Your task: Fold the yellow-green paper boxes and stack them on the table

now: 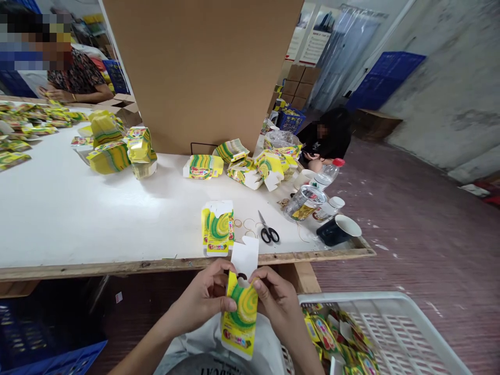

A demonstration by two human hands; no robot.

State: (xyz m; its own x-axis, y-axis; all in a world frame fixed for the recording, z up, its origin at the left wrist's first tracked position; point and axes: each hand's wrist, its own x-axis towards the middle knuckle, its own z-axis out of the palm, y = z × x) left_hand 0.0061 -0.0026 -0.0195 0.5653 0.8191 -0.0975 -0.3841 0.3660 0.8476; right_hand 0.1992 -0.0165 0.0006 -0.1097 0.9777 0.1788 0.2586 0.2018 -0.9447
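Note:
A yellow and green printed carton (240, 317) is held upright in front of my lap, its white top flap standing up. My left hand (211, 294) grips its left edge, thumb on the front face. On the right edge, my right hand (273, 294) pinches the carton near the top opening. Just beyond, flat cartons (217, 229) of the same print lie stacked by the table's front edge. Black-handled scissors (269, 229) and several rubber bands (249, 224) rest to the right of that stack.
A white plastic basket (390, 299) with filled packs stands at my right. Bottles, a clear jar (305, 202) and a dark mug (339, 230) line the table's right edge. Carton bundles (109, 151) lie before a tall cardboard sheet (203, 73). Two other people sit beyond, left and right.

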